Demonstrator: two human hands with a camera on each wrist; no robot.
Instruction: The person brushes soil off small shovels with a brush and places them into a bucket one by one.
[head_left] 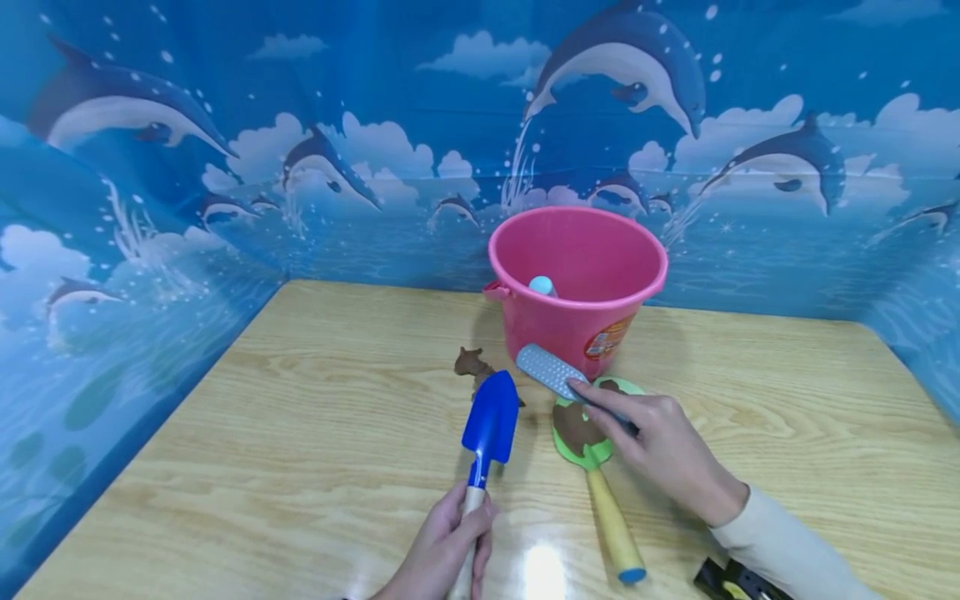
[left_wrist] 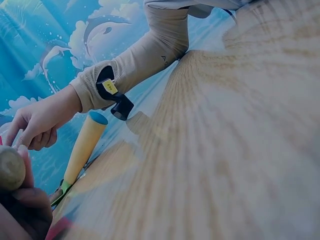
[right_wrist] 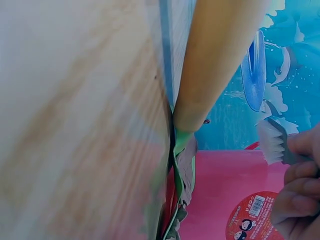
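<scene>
My left hand point(head_left: 447, 540) grips the pale wooden handle of a blue trowel point(head_left: 491, 421), its blade pointing up and away. My right hand point(head_left: 675, 457) holds a grey brush point(head_left: 550, 371) from above; its white bristles point(right_wrist: 270, 142) show in the right wrist view. Below the brush lies a green hand shovel point(head_left: 600, 454) with a yellow wooden handle point(left_wrist: 86, 145). Brown mud-like stuff point(head_left: 577, 427) covers much of its blade. More brown stuff point(head_left: 470, 362) lies on the table beyond the blue trowel, partly hidden by its blade.
A pink bucket point(head_left: 542, 332) stands at the back of the wooden table point(head_left: 300, 433). Inside it, a light-blue rounded tip point(head_left: 542, 286) shows. A dolphin-print curtain point(head_left: 405, 92) borders the table at the back and sides. A black wrist device point(head_left: 738, 582) sits near the right sleeve.
</scene>
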